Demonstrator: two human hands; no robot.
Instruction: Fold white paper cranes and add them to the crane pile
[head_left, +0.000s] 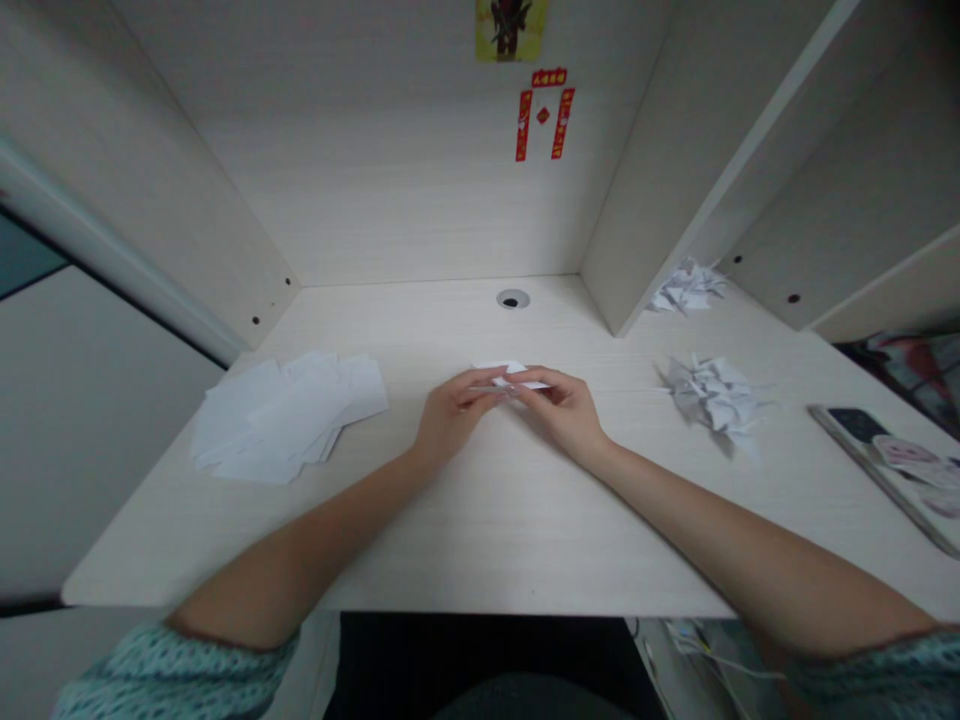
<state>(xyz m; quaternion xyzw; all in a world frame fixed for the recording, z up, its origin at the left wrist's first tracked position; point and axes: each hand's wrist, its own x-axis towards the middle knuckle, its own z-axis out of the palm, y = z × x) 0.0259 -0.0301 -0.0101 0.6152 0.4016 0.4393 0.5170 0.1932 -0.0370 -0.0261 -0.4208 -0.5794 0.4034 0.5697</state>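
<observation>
A small folded white paper [501, 367] is held between my two hands over the middle of the desk [450, 540]. My left hand [456, 408] pinches its left side with thumb and fingers. From the right, my right hand [559, 402] grips the same paper, and the fingertips of both hands nearly meet. A spread stack of flat white paper sheets [289, 415] lies to the left of my left hand. Right of my right hand sits a pile of folded white paper pieces [716, 395]. The paper's exact folds are too small to tell.
Another pile of folded paper [688, 287] lies at the back right beside the upright divider [660, 190]. A phone or tablet-like device [892, 470] rests at the right edge. A round cable hole [513, 299] is near the back panel, which bears red stickers [550, 77].
</observation>
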